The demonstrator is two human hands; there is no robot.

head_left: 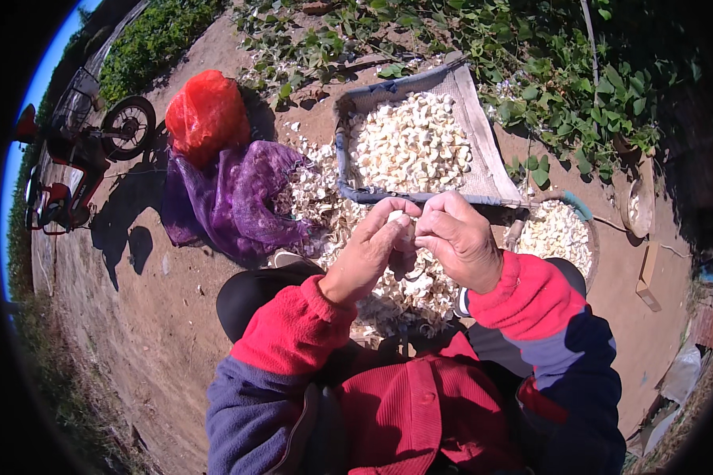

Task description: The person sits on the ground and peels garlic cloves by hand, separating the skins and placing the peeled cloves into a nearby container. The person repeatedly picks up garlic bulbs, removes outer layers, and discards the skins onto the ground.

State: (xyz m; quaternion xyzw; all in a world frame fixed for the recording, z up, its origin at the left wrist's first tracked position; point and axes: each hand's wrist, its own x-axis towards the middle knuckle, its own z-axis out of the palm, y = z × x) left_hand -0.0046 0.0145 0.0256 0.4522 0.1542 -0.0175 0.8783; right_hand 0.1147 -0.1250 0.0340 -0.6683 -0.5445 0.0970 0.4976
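My two hands meet in front of my lap. My left hand [366, 255] is closed, its thumb and fingers pinching a pale garlic clove [405, 236]. Against the clove's right side my right hand [463, 244] is closed too, thumb and forefinger pinched at it; the fingers cover much of it. Just beyond them a cloth-lined tray [345, 150] holds many whitish garlic cloves [410, 141]. Below and left of my hands spreads a heap of dry garlic skins [416, 289]. To the right, partly behind my right wrist, a round basket [593, 245] holds more cloves.
A purple mesh bag [234, 198], apparently with garlic inside, slumps at the left, against a red mesh bag [206, 115]. A motorbike [75, 162] stands farther left. Green leafy plants [531, 63] border the far side. A small wooden piece [648, 277] lies on the dirt ground at right.
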